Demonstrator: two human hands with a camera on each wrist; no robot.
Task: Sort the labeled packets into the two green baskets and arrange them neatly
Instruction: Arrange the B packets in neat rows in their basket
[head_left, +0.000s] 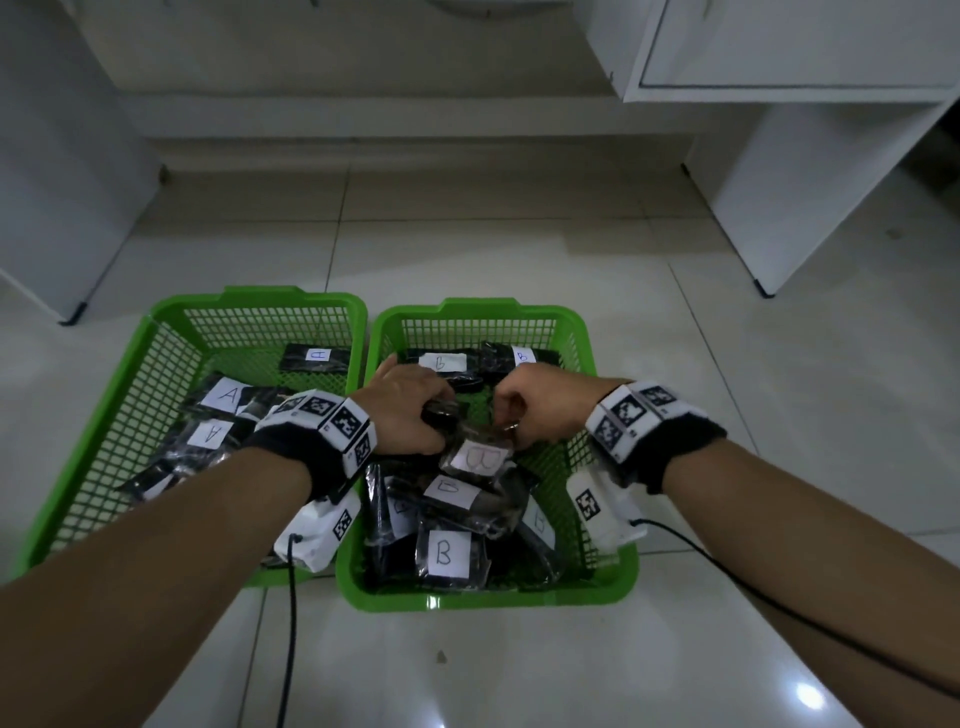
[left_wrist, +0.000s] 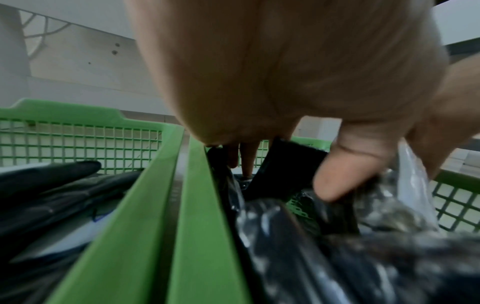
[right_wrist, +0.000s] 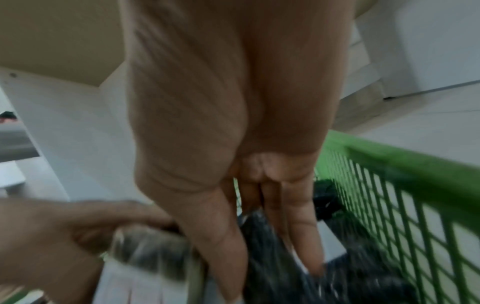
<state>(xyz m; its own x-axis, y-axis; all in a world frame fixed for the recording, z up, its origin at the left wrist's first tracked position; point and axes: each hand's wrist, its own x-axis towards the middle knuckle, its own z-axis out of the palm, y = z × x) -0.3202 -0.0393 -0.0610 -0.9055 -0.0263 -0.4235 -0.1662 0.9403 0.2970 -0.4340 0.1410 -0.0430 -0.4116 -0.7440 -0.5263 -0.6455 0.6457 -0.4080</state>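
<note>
Head | both hands (head_left: 462, 410) grip crinkly B pkt (head_left: 475, 457) | mesh basket (head_left: 483, 597)

You see two green baskets side by side on the floor — left basket (head_left: 156, 332) holds black A-labeled packets (head_left: 224, 396), right basket (head_left: 613, 571) holds piled B-labeled packets (head_left: 444, 553).

Glossy pale floor tiles (head_left: 467, 249) reflect a bright spot of light (head_left: 810, 693), while white cabinets (head_left: 779, 47) on black-tipped legs (head_left: 763, 288) line the dim room's far side and right.
</note>
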